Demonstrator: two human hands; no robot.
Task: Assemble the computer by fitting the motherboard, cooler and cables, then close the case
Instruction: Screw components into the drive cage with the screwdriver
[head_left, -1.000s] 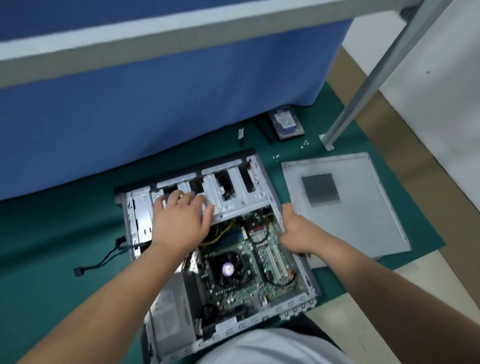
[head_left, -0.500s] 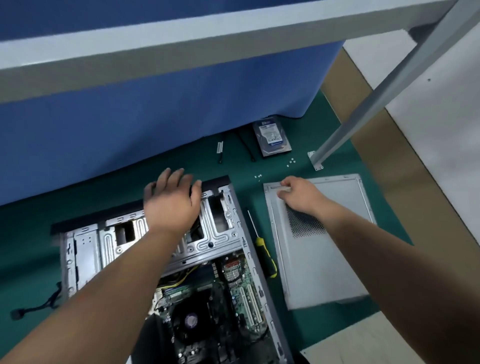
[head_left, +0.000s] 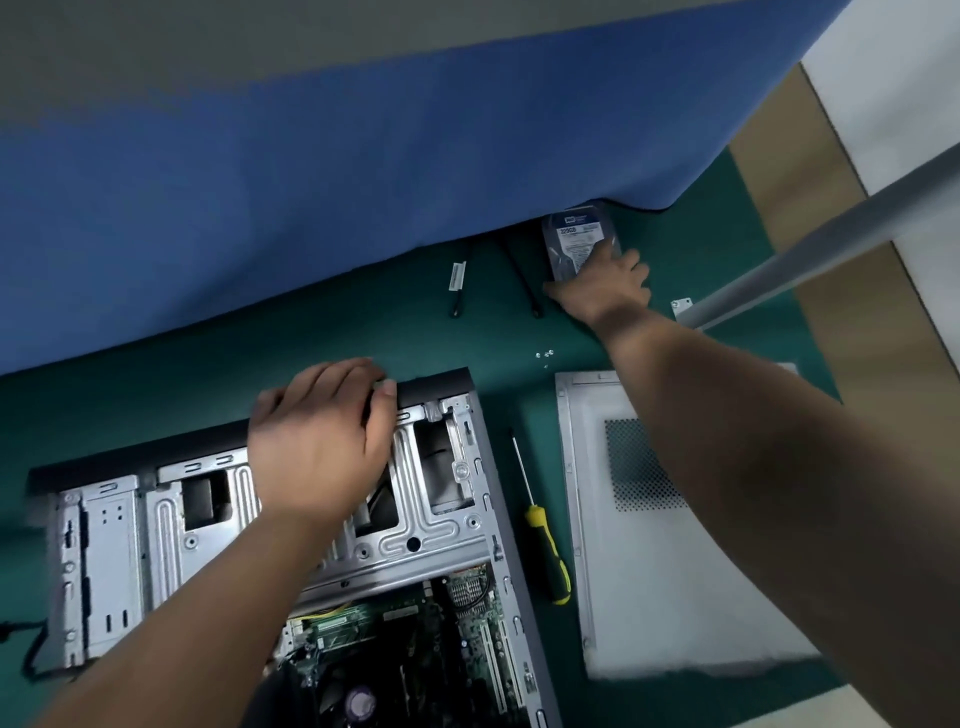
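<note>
The open computer case (head_left: 111, 551) lies on its side on the green mat, with the motherboard (head_left: 415, 639) and its cooler fan (head_left: 358, 701) inside. My left hand (head_left: 322, 447) rests flat on the metal drive cage near the case's black front edge, holding nothing. My right hand (head_left: 602, 291) reaches far across the mat and lies on the lower end of a hard drive (head_left: 576, 236) in a clear bag; whether the fingers grip it is unclear. The grey side panel (head_left: 649, 597) lies flat to the right of the case, under my right forearm.
A yellow-handled screwdriver (head_left: 545, 545) lies between case and panel. Small screws (head_left: 544, 355) sit on the mat above the panel. Two black cables (head_left: 457, 286) lie by the blue curtain (head_left: 311, 182). A grey metal table leg (head_left: 810, 260) slants at the right.
My right hand has left the side panel and gone forward to the hard drive. My left hand slid to the case's front edge. The view has shifted forward.
</note>
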